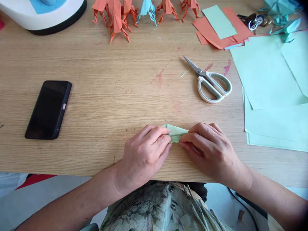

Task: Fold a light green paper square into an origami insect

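Observation:
A small folded piece of light green paper (pixel 176 130) lies low over the table near its front edge, pinched between both hands. My left hand (pixel 148 149) grips its left end with thumb and fingers pressed together. On the right end, my right hand (pixel 211 150) pinches the lower edge between thumb and fingertips. A pointed flap rises along the paper's far side, and a narrow strip with creases runs along the near side. Both ends of the paper are covered by my fingers.
Scissors (pixel 209 80) lie beyond my right hand. Light green sheets (pixel 271 73) are stacked at right, near orange paper (pixel 209 32) and keys (pixel 255 21). A black phone (pixel 48 110) lies at left. Orange origami figures (pixel 116 19) and a blue one (pixel 147 11) stand behind.

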`<action>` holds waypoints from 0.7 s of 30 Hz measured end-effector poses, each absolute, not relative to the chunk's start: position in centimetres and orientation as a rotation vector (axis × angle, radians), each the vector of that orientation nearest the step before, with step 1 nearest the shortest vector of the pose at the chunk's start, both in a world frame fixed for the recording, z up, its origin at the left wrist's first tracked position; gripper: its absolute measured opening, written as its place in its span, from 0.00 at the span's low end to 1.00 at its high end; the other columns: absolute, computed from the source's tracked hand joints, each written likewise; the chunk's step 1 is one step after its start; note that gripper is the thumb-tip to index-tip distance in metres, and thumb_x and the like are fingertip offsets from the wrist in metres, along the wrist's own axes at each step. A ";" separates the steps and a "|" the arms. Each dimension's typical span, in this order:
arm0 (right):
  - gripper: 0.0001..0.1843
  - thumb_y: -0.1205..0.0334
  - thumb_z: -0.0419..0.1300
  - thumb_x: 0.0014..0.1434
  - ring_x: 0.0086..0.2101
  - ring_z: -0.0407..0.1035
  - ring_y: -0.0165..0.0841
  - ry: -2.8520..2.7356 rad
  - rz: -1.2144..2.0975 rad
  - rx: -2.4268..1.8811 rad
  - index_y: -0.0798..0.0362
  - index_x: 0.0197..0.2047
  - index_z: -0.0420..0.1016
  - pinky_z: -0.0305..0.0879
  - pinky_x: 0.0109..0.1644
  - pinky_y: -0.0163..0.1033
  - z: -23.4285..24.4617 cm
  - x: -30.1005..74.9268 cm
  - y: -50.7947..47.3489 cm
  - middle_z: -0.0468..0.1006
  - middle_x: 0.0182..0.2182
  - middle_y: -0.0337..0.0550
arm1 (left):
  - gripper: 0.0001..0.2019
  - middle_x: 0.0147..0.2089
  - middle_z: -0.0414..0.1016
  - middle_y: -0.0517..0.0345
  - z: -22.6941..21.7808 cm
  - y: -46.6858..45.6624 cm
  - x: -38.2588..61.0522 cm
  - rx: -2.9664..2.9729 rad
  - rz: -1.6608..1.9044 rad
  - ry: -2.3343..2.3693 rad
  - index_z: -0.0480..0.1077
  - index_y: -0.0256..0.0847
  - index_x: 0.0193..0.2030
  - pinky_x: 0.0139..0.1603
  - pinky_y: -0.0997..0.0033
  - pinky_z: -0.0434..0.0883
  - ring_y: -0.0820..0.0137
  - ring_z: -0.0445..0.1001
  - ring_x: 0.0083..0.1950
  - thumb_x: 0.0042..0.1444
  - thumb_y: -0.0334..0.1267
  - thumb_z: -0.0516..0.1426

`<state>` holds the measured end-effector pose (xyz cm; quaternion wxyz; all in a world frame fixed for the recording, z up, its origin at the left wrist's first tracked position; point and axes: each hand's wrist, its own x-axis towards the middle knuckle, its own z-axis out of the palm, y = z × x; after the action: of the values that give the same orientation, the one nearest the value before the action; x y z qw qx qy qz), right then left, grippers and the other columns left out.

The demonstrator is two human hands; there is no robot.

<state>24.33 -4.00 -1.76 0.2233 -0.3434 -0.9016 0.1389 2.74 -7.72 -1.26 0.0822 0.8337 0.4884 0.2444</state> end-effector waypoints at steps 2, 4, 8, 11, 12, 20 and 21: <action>0.05 0.68 0.60 0.68 0.32 0.67 0.32 -2.473 0.432 -0.991 0.54 0.38 0.75 0.57 0.38 0.41 -1.8 24.4 -3.9 0.73 0.32 0.42 | 0.04 0.47 0.80 0.54 -1.2 -7.7 2.9 2.442 0.747 1.475 0.75 0.37 0.39 0.50 0.65 0.75 0.66 0.77 0.46 0.64 0.28 0.59; 0.04 0.68 0.60 0.67 0.33 0.67 0.33 -2.459 0.459 -1.028 0.53 0.38 0.74 0.58 0.39 0.42 -1.7 24.5 -3.9 0.72 0.32 0.41 | 0.04 0.48 0.79 0.52 -1.2 -7.7 3.0 2.403 0.742 1.507 0.75 0.37 0.39 0.50 0.63 0.75 0.65 0.77 0.47 0.64 0.28 0.58; 0.04 0.67 0.60 0.67 0.32 0.66 0.32 -2.432 0.495 -1.080 0.53 0.38 0.75 0.57 0.39 0.42 -1.7 24.6 -3.7 0.70 0.32 0.41 | 0.04 0.53 0.78 0.50 -0.9 -7.8 3.1 2.400 0.672 1.534 0.73 0.37 0.39 0.51 0.61 0.75 0.63 0.77 0.49 0.64 0.28 0.57; 0.04 0.67 0.60 0.67 0.32 0.66 0.32 -2.436 0.515 -1.088 0.53 0.38 0.74 0.56 0.39 0.42 -1.6 24.6 -3.7 0.70 0.33 0.41 | 0.04 0.55 0.77 0.48 -0.7 -7.7 3.0 2.386 0.647 1.498 0.73 0.37 0.39 0.53 0.61 0.74 0.63 0.76 0.50 0.65 0.27 0.57; 0.04 0.67 0.60 0.67 0.33 0.66 0.32 -2.439 0.524 -1.086 0.53 0.38 0.74 0.57 0.39 0.43 -1.6 24.6 -3.7 0.70 0.33 0.41 | 0.04 0.55 0.77 0.48 -0.7 -7.7 2.9 2.371 0.652 1.488 0.73 0.37 0.39 0.54 0.60 0.74 0.63 0.76 0.51 0.65 0.28 0.57; 0.04 0.71 0.62 0.65 0.34 0.65 0.30 -2.404 0.599 -1.076 0.54 0.40 0.74 0.59 0.41 0.42 -1.4 25.3 -3.9 0.69 0.35 0.41 | 0.07 0.53 0.76 0.50 -0.9 -7.2 2.7 2.258 0.684 1.455 0.72 0.38 0.37 0.54 0.60 0.73 0.64 0.76 0.52 0.66 0.28 0.56; 0.04 0.72 0.62 0.65 0.34 0.65 0.30 -2.398 0.601 -1.078 0.54 0.40 0.74 0.59 0.41 0.42 -1.4 25.3 -4.0 0.68 0.35 0.41 | 0.07 0.53 0.76 0.49 -0.8 -7.2 2.8 2.247 0.679 1.461 0.72 0.38 0.36 0.54 0.60 0.73 0.64 0.76 0.52 0.66 0.27 0.56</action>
<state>25.34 -3.98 -1.42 0.2206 -0.3897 -0.8673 0.2175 2.77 -7.21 -0.78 0.1872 0.7984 0.5190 0.2412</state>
